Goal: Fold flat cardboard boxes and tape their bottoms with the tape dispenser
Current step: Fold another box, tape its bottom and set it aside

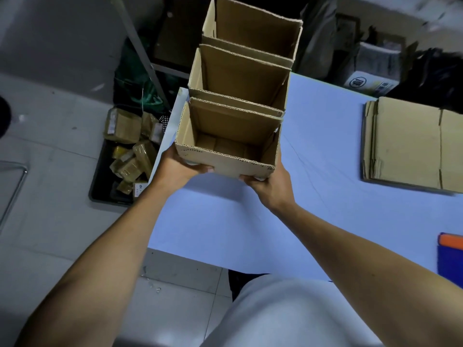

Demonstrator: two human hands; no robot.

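Setting: tiled floor (50,136) on the left, a pale blue bench (250,221) filling the centre and right, dark clutter at the far side.
Bench contents: a stack of flat cardboard boxes (411,146) lies at the far right; an orange-and-blue object (451,256) sits at the near right edge, cut off by the frame and not identifiable.
Floor contents: a dark bin (120,156) of taped parcels stands just left of the bench.
Task item: an assembled box (225,146), open side up, is held at the left part of the bench, at the near end of a row of two other assembled boxes (240,81).
Left hand (180,166): grip curled around the near-left lower corner of the box, fingers pressed to its near face.
Right hand (270,186): grip curled under the near-right lower corner, fingers pressed against the cardboard.
Step in hand: judged to be placing a finished box into the row; the bottom flaps appear closed, though tape is not visible from above.
Tape dispenser: not identifiable in view.
Next move: likely calls for letting go with both hands, then reaching right to the flat stack for a new blank.
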